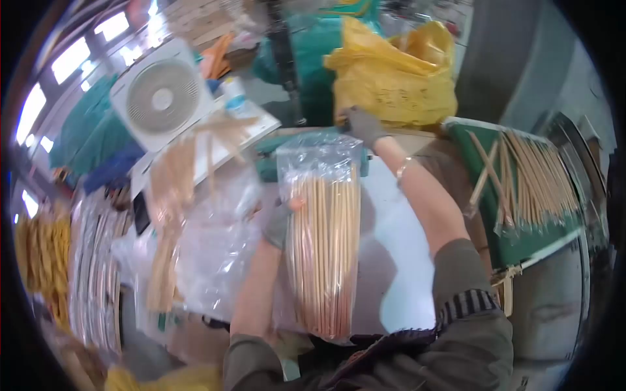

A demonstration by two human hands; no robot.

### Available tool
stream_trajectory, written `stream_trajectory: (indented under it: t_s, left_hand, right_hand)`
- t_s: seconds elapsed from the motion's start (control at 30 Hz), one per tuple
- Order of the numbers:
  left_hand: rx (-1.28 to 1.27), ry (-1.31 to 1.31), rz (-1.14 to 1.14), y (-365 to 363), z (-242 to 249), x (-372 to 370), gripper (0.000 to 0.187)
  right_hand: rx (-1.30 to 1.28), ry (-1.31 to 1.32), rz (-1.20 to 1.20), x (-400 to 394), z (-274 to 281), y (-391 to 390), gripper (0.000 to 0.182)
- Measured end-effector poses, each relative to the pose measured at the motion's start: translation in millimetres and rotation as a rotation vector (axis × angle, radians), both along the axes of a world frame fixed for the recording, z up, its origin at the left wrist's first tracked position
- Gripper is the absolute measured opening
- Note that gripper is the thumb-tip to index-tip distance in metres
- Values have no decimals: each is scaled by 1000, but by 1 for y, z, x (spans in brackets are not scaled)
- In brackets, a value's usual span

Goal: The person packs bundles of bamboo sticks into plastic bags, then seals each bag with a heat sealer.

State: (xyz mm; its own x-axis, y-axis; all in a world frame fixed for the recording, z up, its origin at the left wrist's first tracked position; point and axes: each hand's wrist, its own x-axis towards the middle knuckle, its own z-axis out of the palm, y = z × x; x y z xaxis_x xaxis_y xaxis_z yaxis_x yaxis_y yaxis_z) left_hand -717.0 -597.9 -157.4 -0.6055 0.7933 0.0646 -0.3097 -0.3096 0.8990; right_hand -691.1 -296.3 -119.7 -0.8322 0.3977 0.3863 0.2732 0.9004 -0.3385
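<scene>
A clear plastic bag (319, 153) packed with long, thin wooden sticks (324, 254) lies upright in front of me, its loose top pointing away. My left hand (279, 223), in a grey glove with bare fingertips, is closed on the bag's left side. Beyond the bag's top, my right hand (365, 126), gloved too, reaches forward with its fingers curled beside a yellow plastic bag (394, 94); I cannot tell what is in them. Behind the bag's open end runs a teal bar-shaped device (267, 168), partly hidden by the plastic.
More sticks lie on a green board (515, 238) at right. Flat wooden strips (171, 186) and clear plastic sheets (218, 254) cover the left side. A white box fan (163, 98) and a bottle (233, 94) stand at the back left. Wrapped bundles (98, 274) are stacked far left.
</scene>
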Motion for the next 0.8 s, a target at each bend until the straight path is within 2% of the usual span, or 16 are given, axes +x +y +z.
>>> stream_trajectory:
  t_s: [0.03, 0.1, 0.13, 0.2, 0.23, 0.3, 0.37, 0.4, 0.5, 0.6, 0.8]
  left_hand:
    - [14, 113, 62, 17, -28, -15, 47]
    - [473, 8, -391, 60, -130, -84, 41]
    - [603, -180, -381, 72, -130, -83, 41]
    - [894, -543, -374, 94, -132, -79, 42]
    - [729, -549, -410, 102, -127, -76, 41]
    - [415, -497, -424, 96, -110, -84, 41]
    - [119, -388, -376, 79, -106, -112, 40]
    - [157, -366, -372, 85, -135, -134, 42]
    - [137, -159, -159, 85, -148, -137, 41]
    - [33, -286, -309, 78, -114, -112, 48]
    - [27, -291, -334, 76, -89, -85, 56]
  right_hand:
    - [61, 55, 175, -3, 6, -2, 39]
    - [104, 34, 329, -14, 51, -21, 24]
    - [77, 106, 237, -10, 78, -45, 18]
    - [261, 177, 222, 2, 99, -79, 14]
    - [255, 67, 128, 17, 109, -94, 15]
    - [220, 266, 73, 2, 61, -62, 19]
    - [32, 285, 24, 2, 15, -21, 22]
    - [-69, 297, 10, -1, 4, -10, 23]
    - [-177, 312, -34, -3, -11, -1, 26]
    - [-225, 379, -48, -5, -21, 1, 26]
    - [-272, 377, -69, -7, -23, 1, 27]
